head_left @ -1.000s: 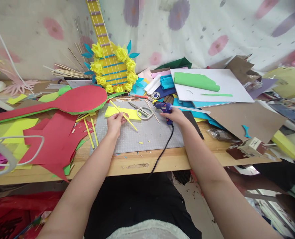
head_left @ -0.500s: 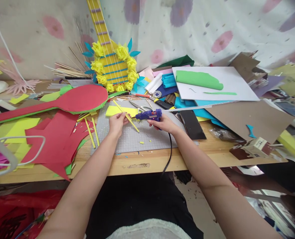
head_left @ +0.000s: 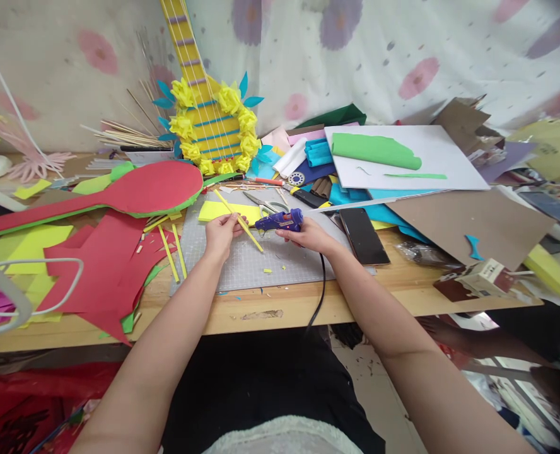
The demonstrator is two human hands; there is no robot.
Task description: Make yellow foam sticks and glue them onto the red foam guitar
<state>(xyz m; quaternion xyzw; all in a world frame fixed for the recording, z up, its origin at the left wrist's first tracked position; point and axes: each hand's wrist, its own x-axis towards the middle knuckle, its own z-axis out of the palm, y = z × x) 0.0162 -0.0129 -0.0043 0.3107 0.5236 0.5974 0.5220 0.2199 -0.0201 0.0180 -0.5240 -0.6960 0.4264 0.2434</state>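
Note:
My left hand (head_left: 222, 236) pinches a thin yellow stick (head_left: 251, 239), which slants over a grey cutting mat (head_left: 233, 268). In my right hand (head_left: 308, 236) is a purple hot glue gun (head_left: 280, 221), its nozzle pointing left, close to the stick. Whether the nozzle touches the stick I cannot tell. A black cord (head_left: 324, 287) runs from the gun down past the table edge. Behind my hands lie a yellow paper piece (head_left: 209, 210) and scissors (head_left: 265, 203). Small yellow scraps (head_left: 267, 270) dot the mat, and more yellow sticks (head_left: 169, 253) rest at its left edge.
A yellow paper guitar (head_left: 214, 129) with flowers leans at the back. To the left lie a red guitar-like shape (head_left: 152, 189) and red sheets (head_left: 100, 265). A black phone (head_left: 364, 236), a white board (head_left: 403, 173) and brown cardboard (head_left: 478, 221) are on the right.
The glue gun has shifted slightly left and down in my right hand. My left hand keeps the yellow stick almost in place. The whole view has moved a little.

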